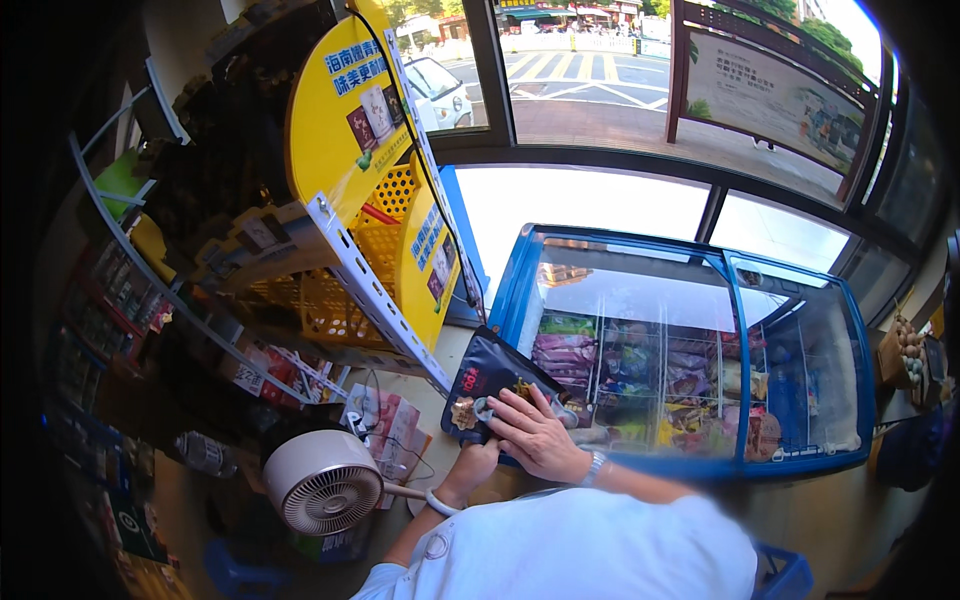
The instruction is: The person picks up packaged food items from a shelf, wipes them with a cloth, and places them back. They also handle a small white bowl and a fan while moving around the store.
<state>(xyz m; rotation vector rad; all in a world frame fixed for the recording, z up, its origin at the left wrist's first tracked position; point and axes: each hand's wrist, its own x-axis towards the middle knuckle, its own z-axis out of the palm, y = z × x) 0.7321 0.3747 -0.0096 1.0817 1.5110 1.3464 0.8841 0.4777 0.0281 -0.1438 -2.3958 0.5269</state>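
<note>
A black snack pouch [492, 372] with pictures of food on its front is held in front of me, tilted. My left hand [470, 468] grips its lower edge, with most of the fingers hidden. Across the front of the pouch lies my right hand [540, 438], its fingers stretched out flat and slightly apart. A bracelet circles my left wrist, and a watch band is on the right one.
A blue chest freezer [640, 465] with glass lids and bagged goods stands to the right, below the windows. At the left rises a yellow display rack [335, 130] with baskets. A round fan [322, 482] is by my left arm, near cables and cartons.
</note>
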